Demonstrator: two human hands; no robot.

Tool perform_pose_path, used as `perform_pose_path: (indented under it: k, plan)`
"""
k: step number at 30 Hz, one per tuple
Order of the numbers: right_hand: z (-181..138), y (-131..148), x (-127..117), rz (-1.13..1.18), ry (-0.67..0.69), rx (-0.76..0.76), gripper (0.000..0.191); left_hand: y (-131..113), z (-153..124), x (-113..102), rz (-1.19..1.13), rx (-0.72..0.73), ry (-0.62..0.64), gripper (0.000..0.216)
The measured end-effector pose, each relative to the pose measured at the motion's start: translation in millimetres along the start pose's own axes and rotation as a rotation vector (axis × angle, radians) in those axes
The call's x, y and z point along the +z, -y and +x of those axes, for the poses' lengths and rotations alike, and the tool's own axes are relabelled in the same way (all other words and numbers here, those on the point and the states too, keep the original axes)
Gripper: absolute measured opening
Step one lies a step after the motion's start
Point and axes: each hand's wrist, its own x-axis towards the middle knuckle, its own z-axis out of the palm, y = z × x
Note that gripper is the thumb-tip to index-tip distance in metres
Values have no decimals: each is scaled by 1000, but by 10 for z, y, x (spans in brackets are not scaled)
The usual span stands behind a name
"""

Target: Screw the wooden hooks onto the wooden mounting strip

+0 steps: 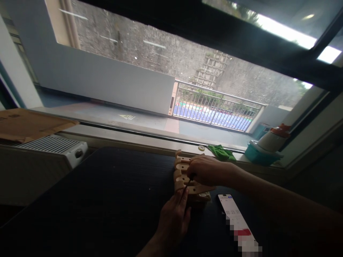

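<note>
A pale wooden rack (194,189) with several curved, hook-like ends and small round holes sits on the dark table. My right hand (202,169) is closed around the dark handle of what looks like a screwdriver (189,181). Its thin shaft slants down and left toward the nearest wooden bar. My left hand (175,214) has its fingertips closed at the near hooked end of the rack, close to the shaft's tip. That tip and any screw under it are hidden by the fingers. Beneath the rack's near side lies a clear plastic bag (205,196).
A phone (235,217) showing a timer lies right of the rack on the dark table (120,192). Along the windowsill are a tape roll (201,147), a green cloth (222,152) and a teal container (258,152). A white radiator (76,151) with brown paper (34,125) stands left.
</note>
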Motion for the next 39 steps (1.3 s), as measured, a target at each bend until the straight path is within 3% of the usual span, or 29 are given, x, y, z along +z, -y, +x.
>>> perform_pose_path:
  k: [5,9,14,17,22,27,31,39]
  plan:
    - [93,-21,96,43,-32,58,15,-12,-1,-9,-27,-8,30,54]
    - [109,-27,116,19,-34,181,26,-17,-2,-12,-36,-7,27,54]
    - [58,9,9,-8,2,63,15,-4,2,-7,-33,-7,-11,53]
    - [40,90,-43,-89,22,39,19,-3,13,-13,-41,-15,-8,52]
    - [39,194,1,-97,-9,83,15,-18,25,-34,-48,-29,16,51]
    - [19,125,82,-45,-45,189,24,-14,18,-28,-31,-22,20,50]
    - [-9,28,57,-32,-16,89,12,-5,13,-19,-15,-10,14,51]
    - [49,-9,57,-51,-32,-5,13,-3,-2,6,3,10,-20,49]
